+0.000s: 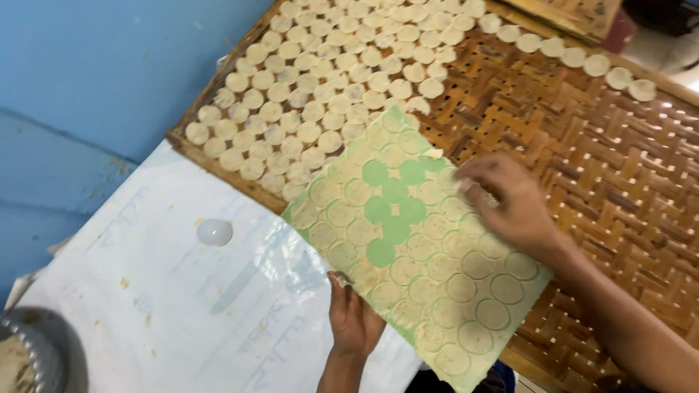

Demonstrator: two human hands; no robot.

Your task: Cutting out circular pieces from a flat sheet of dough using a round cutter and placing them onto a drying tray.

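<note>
Over the woven bamboo tray [582, 160], the left hand [353, 320] grips the green sheet [419, 240] by its lower edge. Right hand [510, 200] rests fingers on the dough discs [462, 287]; peel gently, keeping sheet level.

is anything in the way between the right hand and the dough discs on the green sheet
Nothing visible. The right hand already rests on the green sheet among its dough discs. The left hand grips the sheet's near edge, off to the side.
</note>
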